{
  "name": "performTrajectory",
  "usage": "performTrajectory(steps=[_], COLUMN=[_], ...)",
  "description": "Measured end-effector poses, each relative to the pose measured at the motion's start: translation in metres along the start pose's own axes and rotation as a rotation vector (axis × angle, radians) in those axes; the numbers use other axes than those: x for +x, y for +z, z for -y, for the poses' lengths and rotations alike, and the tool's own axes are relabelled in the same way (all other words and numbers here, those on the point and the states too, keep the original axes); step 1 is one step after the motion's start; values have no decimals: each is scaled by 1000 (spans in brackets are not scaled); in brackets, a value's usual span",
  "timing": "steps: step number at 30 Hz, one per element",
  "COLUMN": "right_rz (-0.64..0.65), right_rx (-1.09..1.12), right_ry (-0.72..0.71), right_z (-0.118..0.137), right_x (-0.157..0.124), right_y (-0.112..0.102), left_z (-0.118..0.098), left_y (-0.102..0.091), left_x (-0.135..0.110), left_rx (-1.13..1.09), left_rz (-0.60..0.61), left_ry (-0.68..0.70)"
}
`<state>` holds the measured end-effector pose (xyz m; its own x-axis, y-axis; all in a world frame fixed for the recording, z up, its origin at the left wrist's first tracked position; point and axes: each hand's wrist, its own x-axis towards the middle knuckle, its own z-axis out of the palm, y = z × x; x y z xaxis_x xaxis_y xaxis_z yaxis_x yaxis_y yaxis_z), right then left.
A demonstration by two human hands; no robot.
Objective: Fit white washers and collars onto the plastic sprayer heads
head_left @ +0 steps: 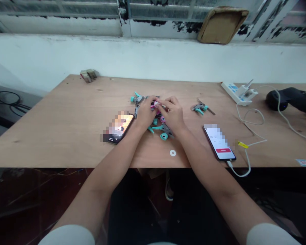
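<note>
My left hand (146, 114) and my right hand (172, 114) meet over a small pile of teal and grey plastic parts (161, 130) in the middle of the wooden table (66, 129). Both hands pinch a small pink and white round piece (156, 103) between their fingertips. More teal and grey parts (137, 99) lie just behind my left hand, partly hidden by it. A pink piece (163, 119) shows between my wrists.
A phone (118, 127) lies left of my hands, another phone (219, 142) on a white cable lies right. A separate teal and grey part (201, 108), a white power strip (239, 92), a black device (290, 99) and a white disc (172, 153) are on the table.
</note>
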<state>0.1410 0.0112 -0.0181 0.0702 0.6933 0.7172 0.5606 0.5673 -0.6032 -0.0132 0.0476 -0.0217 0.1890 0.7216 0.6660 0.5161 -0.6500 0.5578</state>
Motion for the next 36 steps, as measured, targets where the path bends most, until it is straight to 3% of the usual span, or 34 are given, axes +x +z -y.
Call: performTrajectory(steps=[20,31,36], right_rz=[-11,-27,-42], right_rx=[71,419,274], right_ry=[50,233,170], right_z=[1,-17,-10], right_x=[-4,-7,-8], right_y=[-3,16,7], left_z=[3,6,7], left_y=[3,6,8], left_x=[0,2,0], left_rx=[17,-12,-14], left_rz=[42,12,10], left_ry=[41,126,36])
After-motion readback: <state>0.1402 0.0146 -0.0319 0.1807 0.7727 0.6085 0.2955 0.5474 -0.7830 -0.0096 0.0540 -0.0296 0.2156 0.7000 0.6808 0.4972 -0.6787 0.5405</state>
